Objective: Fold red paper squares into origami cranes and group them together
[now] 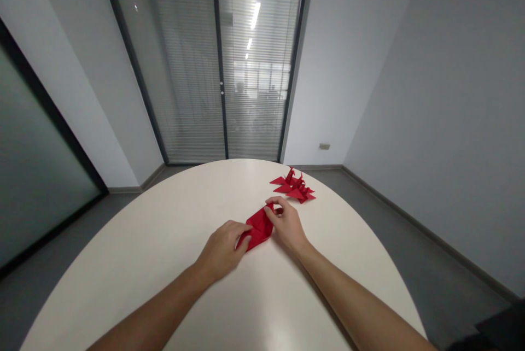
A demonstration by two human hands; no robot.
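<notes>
A partly folded sheet of red origami paper [261, 226] lies low over the table between my two hands. My left hand [225, 247] grips its near left end, thumb and fingers closed on the edge. At the far right corner my right hand [287, 224] pinches the paper between thumb and forefinger. Several finished red paper cranes [296, 186] stand close together just beyond my right hand, their wings overlapping. Parts of the paper under the fingers are hidden.
The round white table [172, 263] has its far edge curving just behind the cranes. Beyond it stand glass panels with blinds [184, 66] and pale walls. A socket plate [324, 146] sits low on the back wall. Something dark [500, 326] shows at the lower right corner.
</notes>
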